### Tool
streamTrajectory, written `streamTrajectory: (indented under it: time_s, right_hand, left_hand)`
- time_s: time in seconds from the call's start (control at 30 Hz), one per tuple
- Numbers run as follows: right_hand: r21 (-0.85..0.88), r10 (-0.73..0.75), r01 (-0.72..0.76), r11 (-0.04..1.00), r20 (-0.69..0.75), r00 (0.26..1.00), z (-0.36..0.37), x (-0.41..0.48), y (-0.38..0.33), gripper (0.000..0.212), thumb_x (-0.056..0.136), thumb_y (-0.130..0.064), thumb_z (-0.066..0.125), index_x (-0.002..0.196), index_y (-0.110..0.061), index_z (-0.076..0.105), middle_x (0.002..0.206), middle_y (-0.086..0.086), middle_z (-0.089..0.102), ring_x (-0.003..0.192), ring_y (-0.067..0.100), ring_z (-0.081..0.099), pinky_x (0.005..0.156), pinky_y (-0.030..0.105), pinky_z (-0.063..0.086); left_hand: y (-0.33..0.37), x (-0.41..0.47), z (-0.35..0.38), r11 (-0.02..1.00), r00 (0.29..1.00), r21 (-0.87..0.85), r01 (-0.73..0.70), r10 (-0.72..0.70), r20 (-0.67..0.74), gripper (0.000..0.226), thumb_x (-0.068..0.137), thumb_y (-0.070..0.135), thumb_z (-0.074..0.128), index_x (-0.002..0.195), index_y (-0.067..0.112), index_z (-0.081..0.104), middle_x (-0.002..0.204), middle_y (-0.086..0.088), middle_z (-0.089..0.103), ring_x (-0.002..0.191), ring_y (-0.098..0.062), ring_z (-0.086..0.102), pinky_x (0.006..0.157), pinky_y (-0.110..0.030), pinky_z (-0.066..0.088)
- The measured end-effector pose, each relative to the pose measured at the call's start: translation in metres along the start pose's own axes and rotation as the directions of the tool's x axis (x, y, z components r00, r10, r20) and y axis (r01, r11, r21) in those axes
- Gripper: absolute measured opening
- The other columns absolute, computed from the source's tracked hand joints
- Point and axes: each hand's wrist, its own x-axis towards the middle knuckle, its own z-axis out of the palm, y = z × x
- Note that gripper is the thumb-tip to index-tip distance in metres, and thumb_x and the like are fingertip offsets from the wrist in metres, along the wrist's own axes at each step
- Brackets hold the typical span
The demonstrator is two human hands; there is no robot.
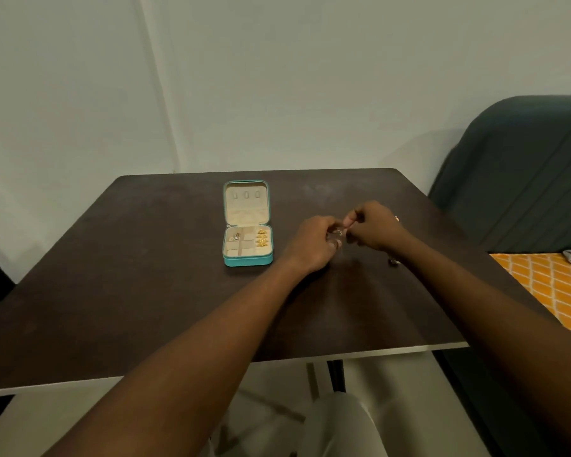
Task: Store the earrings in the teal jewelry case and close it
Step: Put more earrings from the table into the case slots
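Earring (339,232) is pinched between left hand (314,242) and right hand (374,229); open case (248,261) is found leftward, nearer the left hand.

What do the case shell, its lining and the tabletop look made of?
The teal jewelry case shell looks like faux leather: smooth, even colour, faint sheen. Its lining looks like cream velvety fabric: matte, no glare. The table is probably dark wood-look laminate: pale edge band, dull scuffed top.

A dark brown table (145,291) stands against a pale wall (277,77). A dark green chair (524,166) is on the right, and an orange cloth (548,285) with white lines lies just in front of it.
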Motion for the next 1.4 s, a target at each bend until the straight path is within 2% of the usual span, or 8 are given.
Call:
streamTrajectory:
  time_s: [0.17, 0.33, 0.5, 0.73, 0.93, 1.07, 1.2, 1.4]
  right_hand:
    - [0.358, 0.006, -0.046, 0.933, 0.113, 0.994, 0.007, -0.007, -0.046, 0.01, 0.082, -0.002, 0.068, 0.089, -0.009, 0.071, 0.085, 0.012, 0.077, 0.078, 0.018, 0.074, 0.067, 0.036, 0.058]
    - [0.52, -0.021, -0.095, 0.849, 0.213, 0.977, 0.036, -0.005, -0.095, 0.011, 0.085, -0.002, 0.066, 0.093, -0.01, 0.068, 0.09, 0.011, 0.078, 0.084, 0.021, 0.075, 0.076, 0.042, 0.06]
    - [0.553, -0.024, -0.099, 0.828, 0.211, 0.977, 0.072, 0.002, -0.129, 0.016, 0.084, 0.004, 0.071, 0.099, -0.002, 0.067, 0.1, 0.017, 0.074, 0.092, 0.03, 0.075, 0.081, 0.048, 0.062]
    - [0.371, -0.116, 0.036, 0.928, 0.196, 0.974, 0.108, 0.015, -0.15, 0.013, 0.082, 0.0, 0.075, 0.093, -0.006, 0.077, 0.096, 0.006, 0.072, 0.086, 0.017, 0.068, 0.073, 0.028, 0.06]
    - [0.15, -0.127, 0.095, 0.984, 0.215, 0.968, 0.13, 0.036, -0.152, 0.008, 0.083, -0.002, 0.071, 0.083, -0.006, 0.078, 0.092, 0.011, 0.076, 0.09, 0.023, 0.072, 0.083, 0.043, 0.062]
    - [0.017, -0.129, 0.128, 0.992, 0.235, 0.963, 0.131, 0.042, -0.159, 0.011, 0.082, -0.003, 0.069, 0.089, 0.002, 0.076, 0.093, 0.017, 0.075, 0.09, 0.029, 0.072, 0.082, 0.048, 0.061]
    - [-0.088, -0.165, 0.191, 0.978, 0.241, 0.957, 0.134, 0.042, -0.165, 0.015, 0.084, -0.009, 0.065, 0.09, 0.002, 0.075, 0.091, 0.016, 0.075, 0.089, 0.029, 0.072, 0.081, 0.045, 0.061]
    - [-0.128, -0.162, 0.197, 0.972, 0.242, 0.957, 0.137, 0.046, -0.164, 0.016, 0.081, -0.01, 0.07, 0.09, 0.002, 0.076, 0.09, 0.016, 0.075, 0.088, 0.028, 0.072, 0.081, 0.046, 0.061]
  left_hand:
    - [-0.023, -0.01, -0.04, 0.989, 0.978, 0.141, -0.044, 0.071, -0.195, 0.02, 0.091, 0.031, 0.069, 0.111, 0.027, 0.073, 0.105, 0.003, 0.066, 0.093, -0.013, 0.061, 0.079, -0.034, 0.052]
    - [-0.053, -0.027, -0.085, 0.991, 0.96, 0.132, 0.004, 0.033, -0.279, 0.011, 0.091, 0.025, 0.068, 0.098, 0.024, 0.077, 0.1, 0.0, 0.069, 0.095, -0.018, 0.061, 0.084, -0.039, 0.05]
    - [-0.081, -0.043, -0.114, 0.982, 0.938, -0.046, 0.186, -0.191, -0.291, 0.012, 0.092, 0.018, 0.069, 0.1, 0.017, 0.078, 0.107, 0.0, 0.075, 0.087, -0.006, 0.066, 0.066, -0.011, 0.05]
    - [-0.108, -0.049, -0.129, 0.936, 0.906, -0.121, 0.33, -0.35, -0.237, 0.016, 0.092, 0.016, 0.069, 0.104, 0.013, 0.079, 0.112, -0.007, 0.075, 0.089, -0.015, 0.073, 0.071, -0.026, 0.062]
    - [-0.116, -0.047, -0.128, 0.926, 0.911, -0.011, 0.378, -0.374, -0.172, 0.02, 0.092, 0.017, 0.067, 0.107, 0.01, 0.078, 0.112, -0.009, 0.075, 0.086, -0.015, 0.071, 0.069, -0.025, 0.061]
    - [-0.116, -0.045, -0.127, 0.91, 0.903, 0.057, 0.412, -0.399, -0.16, 0.009, 0.088, 0.017, 0.069, 0.082, 0.018, 0.074, 0.101, -0.005, 0.075, 0.076, -0.01, 0.067, 0.065, -0.026, 0.06]
    - [-0.116, -0.043, -0.13, 0.9, 0.892, 0.045, 0.434, -0.422, -0.165, 0.03, 0.089, 0.016, 0.068, 0.061, 0.021, 0.061, 0.075, 0.001, 0.066, 0.065, -0.008, 0.063, 0.05, -0.019, 0.041]
    - [-0.119, -0.043, -0.13, 0.879, 0.866, -0.055, 0.473, -0.476, -0.155, 0.019, 0.091, 0.016, 0.067, 0.076, 0.005, 0.073, 0.082, -0.004, 0.073, 0.07, -0.012, 0.07, 0.05, -0.02, 0.048]
